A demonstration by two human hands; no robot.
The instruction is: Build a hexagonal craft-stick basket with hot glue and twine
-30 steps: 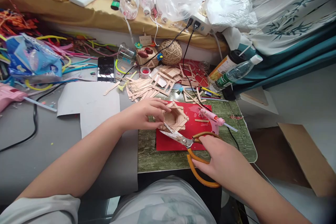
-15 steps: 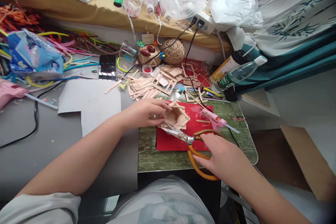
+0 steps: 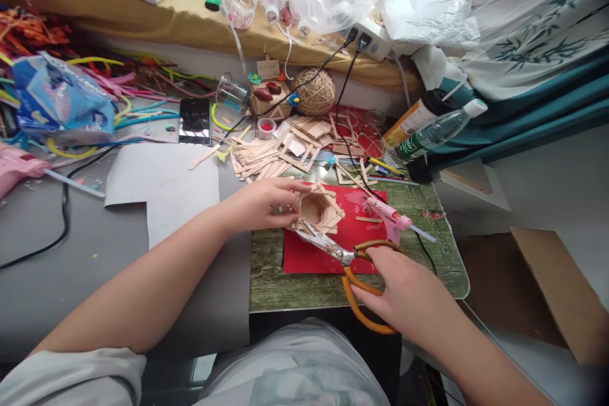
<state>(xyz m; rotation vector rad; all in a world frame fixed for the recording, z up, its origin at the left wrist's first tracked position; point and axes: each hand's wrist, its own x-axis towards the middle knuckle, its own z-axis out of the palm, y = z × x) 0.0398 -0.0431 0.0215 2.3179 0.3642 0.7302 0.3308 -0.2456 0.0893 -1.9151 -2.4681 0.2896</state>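
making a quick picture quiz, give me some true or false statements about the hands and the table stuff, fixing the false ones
1. The right hand holds the orange-handled scissors. True.
2. The left hand is at the left side of the stick-built container. True.
3. The orange-handled scissors point away from the stick-built container. False: they point towards it.
4. A pink glue gun lies across the right edge of the red sheet. True.
5. The phone lies on the red sheet. False: it is on the grey surface.
6. The twine ball is nearer than the stick-built container. False: it is behind the loose sticks.
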